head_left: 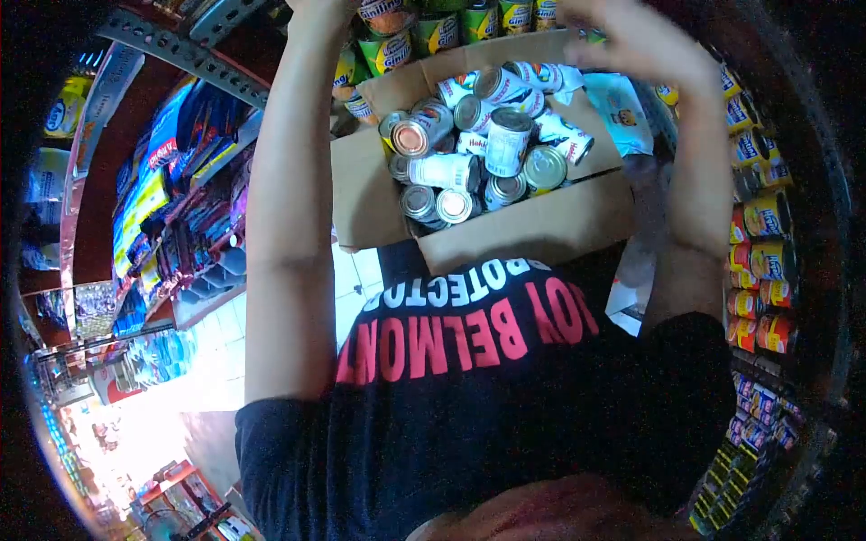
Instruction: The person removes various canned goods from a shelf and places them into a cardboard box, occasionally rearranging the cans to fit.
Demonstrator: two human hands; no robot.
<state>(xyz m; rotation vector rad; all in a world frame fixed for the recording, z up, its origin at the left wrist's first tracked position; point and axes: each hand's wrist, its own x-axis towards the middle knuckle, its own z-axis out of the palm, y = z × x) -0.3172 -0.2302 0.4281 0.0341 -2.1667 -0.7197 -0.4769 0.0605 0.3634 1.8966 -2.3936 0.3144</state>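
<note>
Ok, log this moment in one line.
carton: open, holding jumbled cans | left hand: mostly cut off at top frame edge | right hand: blurred, looks open, near carton's far right corner

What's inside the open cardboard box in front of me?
The cardboard box holds a jumbled heap of cans, mostly white-labelled, several lying on their sides. The upper cans cover the box's bottom, so whatever lies beneath them can't be seen.
</note>
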